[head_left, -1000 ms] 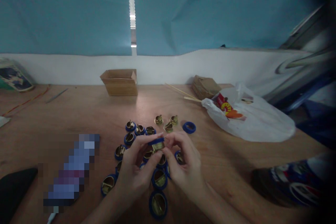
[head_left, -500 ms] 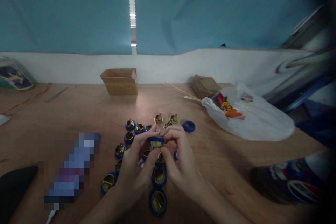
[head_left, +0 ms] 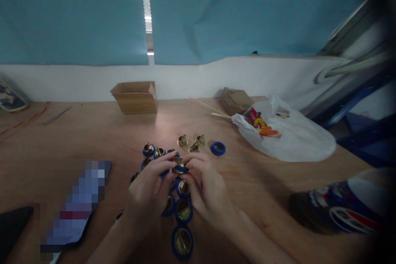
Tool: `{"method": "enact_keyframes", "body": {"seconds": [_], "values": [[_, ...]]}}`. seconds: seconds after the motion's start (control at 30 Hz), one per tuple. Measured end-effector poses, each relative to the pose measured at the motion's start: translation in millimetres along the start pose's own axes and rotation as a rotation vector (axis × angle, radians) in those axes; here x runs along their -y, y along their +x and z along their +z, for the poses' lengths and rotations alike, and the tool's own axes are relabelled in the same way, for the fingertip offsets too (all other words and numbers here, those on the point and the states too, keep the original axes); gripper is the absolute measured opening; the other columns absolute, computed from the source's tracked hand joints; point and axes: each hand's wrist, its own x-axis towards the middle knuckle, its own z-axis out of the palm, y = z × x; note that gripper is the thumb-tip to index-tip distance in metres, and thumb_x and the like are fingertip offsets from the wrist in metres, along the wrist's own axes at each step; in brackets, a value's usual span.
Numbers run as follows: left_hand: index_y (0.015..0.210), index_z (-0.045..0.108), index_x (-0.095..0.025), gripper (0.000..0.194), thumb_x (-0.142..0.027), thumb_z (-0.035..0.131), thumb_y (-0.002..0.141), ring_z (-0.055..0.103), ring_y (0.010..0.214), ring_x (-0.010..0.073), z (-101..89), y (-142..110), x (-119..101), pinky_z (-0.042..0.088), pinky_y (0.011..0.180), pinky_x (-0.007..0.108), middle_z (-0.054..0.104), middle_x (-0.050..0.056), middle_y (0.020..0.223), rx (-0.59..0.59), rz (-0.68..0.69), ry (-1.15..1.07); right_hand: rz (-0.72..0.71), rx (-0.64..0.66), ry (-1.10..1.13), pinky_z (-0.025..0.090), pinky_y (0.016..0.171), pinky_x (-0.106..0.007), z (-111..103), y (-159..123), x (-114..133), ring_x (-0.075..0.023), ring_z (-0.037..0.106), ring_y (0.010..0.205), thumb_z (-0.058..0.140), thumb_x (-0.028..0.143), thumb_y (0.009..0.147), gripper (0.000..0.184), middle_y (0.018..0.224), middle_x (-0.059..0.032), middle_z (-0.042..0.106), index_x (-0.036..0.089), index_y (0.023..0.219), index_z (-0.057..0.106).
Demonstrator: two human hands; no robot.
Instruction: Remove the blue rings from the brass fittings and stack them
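Between my two hands is a round brass-coloured metal fitting with a blue ring (head_left: 180, 168) around it. My left hand (head_left: 145, 192) pinches its left side with thumb and fingers. From the right, my right hand (head_left: 212, 192) grips the same piece, fingertips above and thumb below. Beneath and around the hands lie several similar brass fittings in blue rings, such as one nearest me (head_left: 182, 242) and one farther back (head_left: 149, 149). Beyond the hands are bare brass fittings (head_left: 182, 140) and a loose blue ring (head_left: 218, 148). My hands partly cover some of the pieces.
An open cardboard box (head_left: 134, 101) stands by the wall. Thin sticks (head_left: 210, 107), a brown package (head_left: 236, 100) and a white plastic bag (head_left: 297, 138) lie back right. A bottle (head_left: 337, 206) lies at right; a blurred phone-like device (head_left: 77, 206) is at left.
The held fitting has been tilted: its blue band, earlier near the top, now sits lower with metal showing above. The camera view has shifted slightly right.
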Motion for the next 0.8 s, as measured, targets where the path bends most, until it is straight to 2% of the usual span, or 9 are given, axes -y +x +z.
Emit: {"method": "enact_keyframes", "body": {"seconds": [0.13,0.2,0.43,0.53,0.67,0.73,0.8], "values": [[0.107,0.048,-0.022,0.02,-0.012,0.056,0.092,0.076,0.088,0.0202,4.6,-4.7,2.6,0.061,0.062,0.02,0.076,0.011,0.109,0.019,-0.115,0.031,-0.008,-0.023,-0.038,0.054,0.087,-0.036,0.5,-0.3,3.9,-0.0204,0.058,0.103,0.057,0.007,0.089,0.03,0.109,-0.007,0.056,0.022,0.113,0.047],[0.105,0.045,-0.022,0.018,-0.012,0.054,0.092,0.077,0.085,0.0197,6.2,-5.2,3.6,0.059,0.055,0.017,0.077,0.011,0.106,0.024,-0.154,-0.018,-0.003,-0.042,-0.039,0.055,0.087,-0.036,0.8,0.6,4.7,-0.0207,0.058,0.103,0.059,0.01,0.089,0.03,0.109,-0.0076,0.056,0.021,0.113,0.047],[0.098,0.046,-0.023,0.02,-0.013,0.058,0.087,0.078,0.076,0.0195,1.4,-2.2,2.2,0.059,0.057,0.02,0.077,0.005,0.085,0.024,-0.25,-0.101,0.072,-0.032,0.014,0.05,0.096,-0.035,3.3,1.5,1.5,-0.0197,0.059,0.111,0.056,0.01,0.091,0.03,0.115,-0.0079,0.061,0.021,0.117,0.047],[0.1,0.046,-0.023,0.024,-0.013,0.061,0.085,0.077,0.079,0.0188,1.4,-3.1,0.9,0.06,0.061,0.02,0.075,0.004,0.088,0.038,-0.201,-0.15,0.114,-0.033,0.027,0.052,0.09,-0.033,4.8,-1.7,0.3,-0.0183,0.062,0.107,0.05,0.008,0.092,0.03,0.113,-0.0067,0.063,0.022,0.118,0.045],[0.098,0.046,-0.023,0.025,-0.009,0.061,0.085,0.075,0.069,0.0143,2.5,-4.4,-1.2,0.054,0.054,0.015,0.073,0.0,0.08,0.027,-0.127,-0.161,0.155,-0.035,0.081,0.053,0.081,-0.031,5.7,-4.6,0.3,-0.0169,0.063,0.097,0.047,0.008,0.092,0.022,0.106,-0.0045,0.062,0.024,0.106,0.046],[0.098,0.045,-0.023,0.025,-0.01,0.062,0.085,0.075,0.068,0.0139,2.6,-4.1,-1.7,0.052,0.052,0.014,0.073,-0.001,0.079,0.026,-0.142,-0.158,0.176,-0.036,0.133,0.052,0.082,-0.031,5.3,-3.4,1.5,-0.0169,0.063,0.097,0.05,0.01,0.091,0.018,0.104,-0.0037,0.061,0.025,0.101,0.047],[0.099,0.045,-0.024,0.024,-0.011,0.06,0.086,0.074,0.069,0.0143,2.8,-3.6,-1.6,0.051,0.052,0.016,0.074,0.001,0.085,0.045,-0.216,-0.181,0.221,-0.041,0.225,0.052,0.082,-0.031,4.5,-0.3,3.4,-0.0176,0.062,0.098,0.056,0.013,0.089,0.018,0.103,-0.0033,0.06,0.025,0.1,0.047]]}}
